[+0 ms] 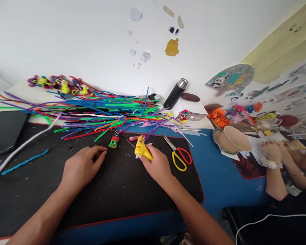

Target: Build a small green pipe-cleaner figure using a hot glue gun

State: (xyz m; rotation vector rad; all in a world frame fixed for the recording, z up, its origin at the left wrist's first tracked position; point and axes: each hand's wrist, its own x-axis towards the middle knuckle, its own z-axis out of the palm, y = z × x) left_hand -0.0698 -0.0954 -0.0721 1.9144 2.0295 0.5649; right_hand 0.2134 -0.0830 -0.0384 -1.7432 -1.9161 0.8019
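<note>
My right hand (pixel 156 166) is closed around a yellow glue gun (pixel 142 149) whose nozzle points left and down toward the black mat (pixel 104 190). Resting on the same mat, my left hand (pixel 81 168) has its thumb and fingers pinched together; whatever they hold is too small to see. A small green and red pipe-cleaner piece (pixel 114 142) lies just beyond its fingertips. Behind both hands spreads a big heap of coloured pipe cleaners (pixel 97 114).
Yellow and red scissors (pixel 180 157) lie right of the glue gun. A white pipe cleaner (pixel 17 149) and a blue one (pixel 24 162) cross the mat's left side, near a dark tablet (pixel 5 131). A black flask (pixel 175 93) stands behind. Another person's hands (pixel 272 153) work at right by a paper cup (pixel 234 139).
</note>
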